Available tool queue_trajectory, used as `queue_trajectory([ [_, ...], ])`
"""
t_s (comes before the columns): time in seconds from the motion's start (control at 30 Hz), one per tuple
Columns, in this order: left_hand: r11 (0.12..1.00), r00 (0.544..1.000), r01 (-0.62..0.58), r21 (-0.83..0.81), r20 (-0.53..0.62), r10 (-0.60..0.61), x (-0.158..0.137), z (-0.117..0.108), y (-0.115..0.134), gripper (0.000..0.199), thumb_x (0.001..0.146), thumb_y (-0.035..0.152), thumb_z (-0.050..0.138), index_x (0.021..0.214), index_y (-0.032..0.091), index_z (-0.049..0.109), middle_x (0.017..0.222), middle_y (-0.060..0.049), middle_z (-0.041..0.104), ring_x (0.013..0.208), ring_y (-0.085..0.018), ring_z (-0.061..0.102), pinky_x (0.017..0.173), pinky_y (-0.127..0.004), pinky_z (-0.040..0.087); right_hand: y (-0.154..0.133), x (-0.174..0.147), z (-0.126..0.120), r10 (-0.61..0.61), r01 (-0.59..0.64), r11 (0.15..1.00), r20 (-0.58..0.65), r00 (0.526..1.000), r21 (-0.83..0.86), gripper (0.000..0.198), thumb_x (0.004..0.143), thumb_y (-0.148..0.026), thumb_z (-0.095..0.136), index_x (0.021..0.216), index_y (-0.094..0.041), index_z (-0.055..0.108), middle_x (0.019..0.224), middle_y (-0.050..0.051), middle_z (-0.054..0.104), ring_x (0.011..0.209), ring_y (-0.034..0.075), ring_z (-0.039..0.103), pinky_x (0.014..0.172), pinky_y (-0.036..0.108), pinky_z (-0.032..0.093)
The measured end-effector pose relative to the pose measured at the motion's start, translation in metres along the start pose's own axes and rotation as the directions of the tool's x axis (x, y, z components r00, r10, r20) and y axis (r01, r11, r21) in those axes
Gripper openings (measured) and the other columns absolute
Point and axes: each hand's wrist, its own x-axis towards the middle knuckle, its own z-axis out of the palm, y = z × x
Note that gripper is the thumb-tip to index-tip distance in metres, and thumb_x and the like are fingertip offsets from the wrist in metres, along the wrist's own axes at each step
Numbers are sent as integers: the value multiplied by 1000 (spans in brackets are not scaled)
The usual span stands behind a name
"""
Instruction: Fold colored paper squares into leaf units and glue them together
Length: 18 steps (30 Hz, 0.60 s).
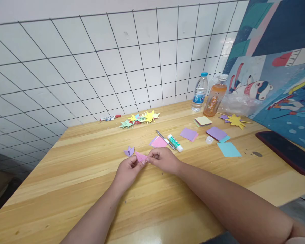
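A small folded piece of pink paper [141, 156] is held just above the table between my two hands. My left hand [128, 169] pinches its lower left side between thumb and fingers. The thumb and forefinger of my right hand [164, 160] close on its right corner. Right behind the left fingers lies a purple folded paper piece [129, 151]. Beyond my right hand are pink paper squares [159, 142], a utility knife [165, 139] and a green and white glue stick [175, 143].
Purple squares [189, 134], a blue sheet [229, 149], a white cap [209, 140] and a dark phone [286, 151] lie to the right. Folded paper stars [149, 117] and markers [110, 118] sit by the tiled wall. A water bottle [200, 93] and an orange drink bottle [215, 96] stand behind.
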Motion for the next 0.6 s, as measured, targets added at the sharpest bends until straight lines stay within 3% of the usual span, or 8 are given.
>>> queue_trajectory([
  [0.6,999,1000,7,32,-4,-7,0,-1,5,29,76,43,59,79,16,67,73,-1,67,70,-17,58,64,-25,42,1,1,-2,-1,-5,998,-95,995,-64,17,78,-33,58,75,-19,67,69,0,64,61,11,54,54,21,35],
])
